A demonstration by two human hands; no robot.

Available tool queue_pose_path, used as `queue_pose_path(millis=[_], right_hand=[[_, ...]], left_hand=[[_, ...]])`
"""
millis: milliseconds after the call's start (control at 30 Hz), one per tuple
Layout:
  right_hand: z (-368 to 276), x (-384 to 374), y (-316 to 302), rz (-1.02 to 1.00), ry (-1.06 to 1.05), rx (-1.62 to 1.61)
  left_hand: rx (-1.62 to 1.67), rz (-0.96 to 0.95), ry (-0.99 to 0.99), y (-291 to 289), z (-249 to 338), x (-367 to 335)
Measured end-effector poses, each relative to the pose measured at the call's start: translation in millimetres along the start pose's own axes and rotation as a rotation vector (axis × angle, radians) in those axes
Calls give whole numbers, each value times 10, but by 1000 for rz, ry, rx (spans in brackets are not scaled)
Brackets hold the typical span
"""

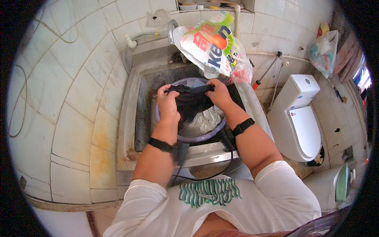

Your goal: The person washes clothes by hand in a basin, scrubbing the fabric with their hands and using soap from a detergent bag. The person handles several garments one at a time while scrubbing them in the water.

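A piece of black cloth (191, 98) is stretched between my two hands above a basin. My left hand (168, 102) pinches its left end, thumb on top. At the right end, my right hand (218, 93) is closed on the same cloth. Below it stands a pale purple round basin (201, 138), set inside a stained sink (144, 122). White wet-looking cloth (205, 120) lies in the basin, partly covered by the black cloth. What kind of garment the black cloth is cannot be made out.
A large printed plastic detergent bag (209, 43) stands at the sink's back right, near a curved metal faucet (171, 31). To the right are an orange-handled tool (256, 85) and a white toilet (300, 122). A black cable (209, 177) hangs across the sink's front.
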State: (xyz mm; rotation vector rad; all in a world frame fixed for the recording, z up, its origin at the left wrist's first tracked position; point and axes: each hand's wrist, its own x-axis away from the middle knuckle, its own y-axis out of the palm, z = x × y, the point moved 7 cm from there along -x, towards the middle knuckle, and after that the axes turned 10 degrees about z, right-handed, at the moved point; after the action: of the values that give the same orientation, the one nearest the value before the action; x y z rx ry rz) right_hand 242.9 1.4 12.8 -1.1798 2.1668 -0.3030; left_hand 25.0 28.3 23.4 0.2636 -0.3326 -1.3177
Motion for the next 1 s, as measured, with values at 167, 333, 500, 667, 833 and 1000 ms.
queue_pose_path(millis=[167, 333, 500, 667, 833, 1000], right_hand=[[-172, 119, 218, -337, -230, -66], [-273, 595, 560, -936, -224, 82], [-93, 1016, 774, -1497, -154, 293], [302, 1052, 938, -1553, -79, 510], [194, 1155, 827, -1623, 17, 588], [288, 1110, 922, -1658, -110, 634]], left_hand=[[-10, 42, 58, -46, -92, -117], [-314, -149, -150, 85, -403, 6], [-733, -418, -249, 149, -696, 88], [-751, -464, -177, 220, -680, 124], [-672, -408, -48, 146, -715, -48], [-760, -426, -66, 117, -828, -98]])
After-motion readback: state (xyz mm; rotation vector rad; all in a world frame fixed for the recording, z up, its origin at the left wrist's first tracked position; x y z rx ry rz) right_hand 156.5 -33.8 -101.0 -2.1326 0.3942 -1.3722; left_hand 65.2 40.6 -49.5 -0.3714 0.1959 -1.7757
